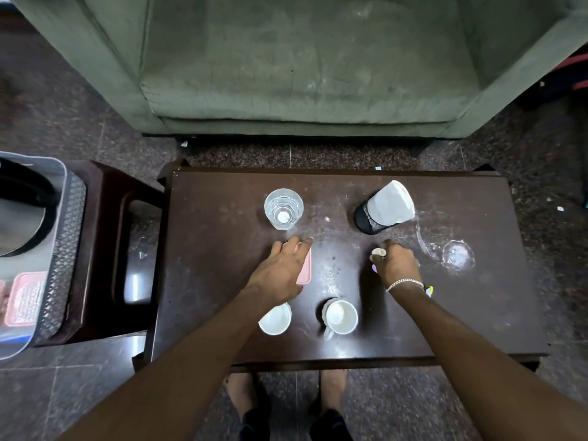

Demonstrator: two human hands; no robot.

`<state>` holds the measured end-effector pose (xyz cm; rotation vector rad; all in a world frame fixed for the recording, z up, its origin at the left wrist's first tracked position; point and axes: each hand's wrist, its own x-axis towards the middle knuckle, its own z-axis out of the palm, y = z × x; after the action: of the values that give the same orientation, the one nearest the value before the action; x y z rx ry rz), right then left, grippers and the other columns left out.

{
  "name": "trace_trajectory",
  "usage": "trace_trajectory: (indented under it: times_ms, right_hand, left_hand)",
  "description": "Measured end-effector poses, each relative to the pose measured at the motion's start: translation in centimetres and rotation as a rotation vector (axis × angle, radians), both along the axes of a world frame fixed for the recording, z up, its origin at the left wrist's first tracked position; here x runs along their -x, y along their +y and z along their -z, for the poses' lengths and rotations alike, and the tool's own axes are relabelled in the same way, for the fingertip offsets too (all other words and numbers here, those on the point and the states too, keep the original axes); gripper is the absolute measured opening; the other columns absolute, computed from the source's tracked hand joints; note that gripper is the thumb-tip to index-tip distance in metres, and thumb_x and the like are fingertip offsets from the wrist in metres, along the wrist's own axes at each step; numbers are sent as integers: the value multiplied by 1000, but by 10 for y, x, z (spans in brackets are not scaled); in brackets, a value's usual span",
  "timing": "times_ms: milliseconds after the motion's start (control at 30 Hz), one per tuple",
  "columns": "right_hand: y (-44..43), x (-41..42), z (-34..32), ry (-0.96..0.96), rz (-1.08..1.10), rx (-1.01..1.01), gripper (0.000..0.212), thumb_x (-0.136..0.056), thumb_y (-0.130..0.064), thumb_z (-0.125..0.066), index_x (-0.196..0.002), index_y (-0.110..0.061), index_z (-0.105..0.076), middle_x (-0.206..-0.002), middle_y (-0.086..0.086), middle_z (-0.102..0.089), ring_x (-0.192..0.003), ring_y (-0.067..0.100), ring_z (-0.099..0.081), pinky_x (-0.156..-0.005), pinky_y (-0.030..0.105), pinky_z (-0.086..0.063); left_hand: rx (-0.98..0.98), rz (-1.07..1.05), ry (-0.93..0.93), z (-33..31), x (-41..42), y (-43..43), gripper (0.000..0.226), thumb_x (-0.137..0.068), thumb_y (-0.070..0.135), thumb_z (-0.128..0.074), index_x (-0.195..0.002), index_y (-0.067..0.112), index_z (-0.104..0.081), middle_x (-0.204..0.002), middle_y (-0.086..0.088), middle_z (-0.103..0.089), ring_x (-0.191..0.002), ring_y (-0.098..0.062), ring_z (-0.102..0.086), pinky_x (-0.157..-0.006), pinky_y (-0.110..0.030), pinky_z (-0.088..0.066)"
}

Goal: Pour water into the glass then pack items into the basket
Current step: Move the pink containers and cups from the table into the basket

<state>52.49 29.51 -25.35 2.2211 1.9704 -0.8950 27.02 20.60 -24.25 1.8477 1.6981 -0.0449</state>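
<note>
Your left hand (283, 265) lies flat, fingers spread, on the pink box (304, 268), long axis running twelve-to-six, while your right hand (396, 262) pinches a small pale thing, and the basket (63, 243) sits at nine o'clock, nearer your left.

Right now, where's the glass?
Head view: the glass stands upright on the table's far left part, just beyond the left hand.

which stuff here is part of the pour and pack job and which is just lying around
Part of the job:
- glass
- basket
- pink flat item under left hand
- small object in right hand
- two white cups

Lying about:
- green sofa
- wet ring
</note>
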Motion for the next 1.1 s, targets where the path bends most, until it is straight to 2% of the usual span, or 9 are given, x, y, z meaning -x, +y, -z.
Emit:
trace_trajectory:
  times_ms: [200, 333, 400, 500, 600, 733, 867, 967, 1100]
  right_hand:
    - [-14, 13, -16, 78, -29, -57, 6, -86, -13, -68, -82, -10, -70, -80, 14, -73, -82, 36, -67, -70, 36, -47]
    - [-33, 56, -54, 367, -65, -86, 9, -86, -34, -74, -84, -25, -76, -73, -6, -76, -71, 8, -70, -72, 23, -51]
    - [-44, 91, -74, 609, 5, -20, 5, -85, -23, -78, -84, -28, -77, -73, -5, -77, -67, 8, -69, -71, 23, -56]
    - [-56, 150, -102, 834, 28, 68, 19, -83, -6, -81, -94, -22, -79, -72, -2, -72, -62, 17, -64, -66, 35, -57]
    - [-67, 220, -133, 973, -59, 143, 19, -83, -3, -80, -98, -15, -79, -70, 0, -65, -57, 15, -63, -59, 23, -56]
    - [-91, 312, -168, 1036, -215, 227, 19, -84, 1, -78, -93, -15, -77, -66, -2, -69, -56, 17, -61, -57, 19, -52]
    - [-114, 395, -185, 1030, -345, 274, 15, -85, -2, -78, -92, -15, -78, -72, 3, -70, -56, 13, -63, -59, 20, -53]
    - [-134, 447, -186, 984, -423, 274, 10, -84, -5, -78, -94, -7, -79, -61, -10, -64, -52, 7, -62, -54, 17, -50]
    - [-161, 496, -173, 879, -460, 282, 10, -79, -10, -82, -88, -6, -78, -60, -1, -64, -55, 15, -65, -62, 41, -63]
  left_hand:
    - [-31, -39, -42, -17, 27, -21, 105, -81, 24, -79, -163, 21, -14, -154, -1, -29, -122, -30, -41, -109, -42, -44]
    - [-122, -79, -124, -48, 69, -48, 102, -80, 27, -76, -163, 21, -16, -157, 2, -29, -128, -27, -40, -112, -42, -42]
    - [-184, -107, -137, -71, 98, -62, 103, -79, 33, -77, -162, 19, -18, -160, 2, -29, -133, -25, -38, -117, -35, -35]
    - [-278, -135, -98, -107, 146, -82, 103, -72, 32, -84, -157, 9, -31, -160, -7, -38, -142, -25, -37, -116, -25, -24]
    - [-326, -248, -96, -142, 205, -115, 105, -65, 29, -87, -154, 13, -34, -158, -5, -40, -141, -18, -36, -115, -14, -19]
    - [-320, -397, -58, -176, 284, -161, 105, -65, 27, -90, -153, 22, -34, -154, 1, -34, -141, -17, -39, -115, -9, -21]
    - [-271, -516, 22, -192, 353, -207, 107, -64, 20, -94, -154, 24, -37, -152, -3, -35, -136, -25, -47, -109, -27, -39]
    - [-208, -571, 42, -193, 396, -237, 107, -63, 15, -96, -154, 22, -40, -149, -7, -36, -132, -29, -50, -105, -28, -43]
    - [-100, -580, 95, -185, 439, -266, 108, -64, 10, -94, -156, 24, -39, -149, -7, -36, -125, -27, -54, -102, -35, -51]
